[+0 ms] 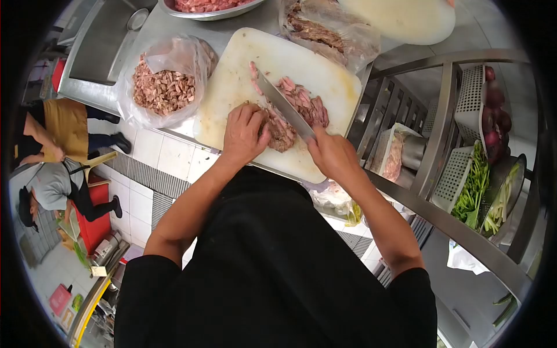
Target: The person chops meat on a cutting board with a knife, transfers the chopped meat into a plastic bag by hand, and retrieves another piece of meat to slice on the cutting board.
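Observation:
A piece of brownish meat (281, 138) lies on the white cutting board (229, 69). My left hand (245, 130) presses on its left side with the fingers curled against it. In my right hand (332, 152) is the handle of a knife (285, 106), a broad cleaver-like blade pointing up and to the left across the board. The blade stands between the held meat and a pile of cut meat strips (303, 100) on its right. A thin strip (254, 75) lies near the blade's tip. My fingers hide part of the held meat and the handle.
Left of the board sits a clear plastic bag of diced meat (162, 87). Behind are a metal bowl of meat (212, 13) and another bag with meat (316, 29). A metal rack (447, 104) with vegetable baskets stands right. Two people (58, 191) are at the left.

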Demonstrator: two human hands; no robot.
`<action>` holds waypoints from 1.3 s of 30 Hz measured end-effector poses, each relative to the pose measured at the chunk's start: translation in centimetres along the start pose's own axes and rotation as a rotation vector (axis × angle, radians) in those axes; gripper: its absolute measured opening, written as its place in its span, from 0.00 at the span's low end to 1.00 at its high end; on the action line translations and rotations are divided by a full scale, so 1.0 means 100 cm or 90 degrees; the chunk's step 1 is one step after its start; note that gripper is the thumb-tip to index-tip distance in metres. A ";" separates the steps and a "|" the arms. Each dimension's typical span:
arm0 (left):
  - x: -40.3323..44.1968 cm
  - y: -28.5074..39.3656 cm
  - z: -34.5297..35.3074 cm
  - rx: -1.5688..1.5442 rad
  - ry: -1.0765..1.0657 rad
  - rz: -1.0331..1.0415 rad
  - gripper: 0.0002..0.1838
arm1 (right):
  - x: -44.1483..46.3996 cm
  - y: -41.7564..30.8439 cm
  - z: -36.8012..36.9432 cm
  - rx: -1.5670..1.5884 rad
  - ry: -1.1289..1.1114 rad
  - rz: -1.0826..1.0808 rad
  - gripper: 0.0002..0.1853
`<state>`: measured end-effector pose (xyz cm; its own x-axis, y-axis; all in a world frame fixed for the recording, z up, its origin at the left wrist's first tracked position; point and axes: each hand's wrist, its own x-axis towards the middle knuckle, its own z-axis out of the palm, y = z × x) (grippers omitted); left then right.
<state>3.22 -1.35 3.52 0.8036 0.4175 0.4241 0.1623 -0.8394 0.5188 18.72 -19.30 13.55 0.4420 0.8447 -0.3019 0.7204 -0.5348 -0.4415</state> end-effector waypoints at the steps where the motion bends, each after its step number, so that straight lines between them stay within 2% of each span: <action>1: -0.002 0.000 0.002 -0.001 0.001 0.000 0.18 | -0.014 0.002 -0.002 -0.020 -0.030 0.020 0.13; 3: -0.003 0.005 0.010 -0.010 -0.044 0.011 0.18 | -0.026 0.001 -0.003 -0.042 -0.059 0.041 0.13; 5: 0.000 0.006 0.021 0.003 -0.028 0.025 0.17 | -0.031 0.000 0.006 -0.067 -0.129 0.090 0.12; 9: -0.001 0.008 0.029 0.026 -0.025 0.006 0.16 | 0.000 0.012 0.059 -0.037 -0.050 0.078 0.13; 10: -0.001 0.005 0.030 0.029 -0.023 0.006 0.16 | 0.013 0.008 0.061 -0.037 -0.048 0.074 0.13; 12: -0.005 0.005 0.034 0.059 -0.034 0.001 0.16 | 0.030 0.001 0.064 -0.038 0.048 0.000 0.13; 15: -0.003 0.006 0.033 0.036 -0.025 0.002 0.15 | 0.055 -0.004 0.053 -0.004 0.073 -0.052 0.13; 17: -0.004 0.007 0.021 0.019 -0.008 0.005 0.15 | 0.053 -0.010 0.041 0.000 0.070 -0.029 0.13; 22: -0.007 0.006 0.011 -0.010 0.021 -0.012 0.16 | -0.014 -0.013 -0.001 -0.007 -0.021 0.015 0.12; 27: -0.003 0.006 0.025 0.002 0.002 -0.008 0.17 | -0.030 0.002 0.026 -0.016 -0.136 0.102 0.12; 29: -0.002 0.007 0.025 0.005 0.002 -0.013 0.16 | -0.009 0.014 0.048 -0.001 -0.045 0.048 0.14; 34: -0.004 0.008 0.028 0.010 -0.007 -0.017 0.16 | 0.038 -0.003 0.058 -0.001 -0.007 0.058 0.13; 39: -0.007 0.006 0.017 -0.029 0.018 -0.011 0.17 | 0.009 -0.003 0.030 0.003 0.044 0.019 0.13</action>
<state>3.76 -2.71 2.30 0.7845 0.4422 0.4346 0.1494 -0.8151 0.5597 17.29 -18.47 10.85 0.4986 0.8282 -0.2560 0.7046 -0.5592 -0.4369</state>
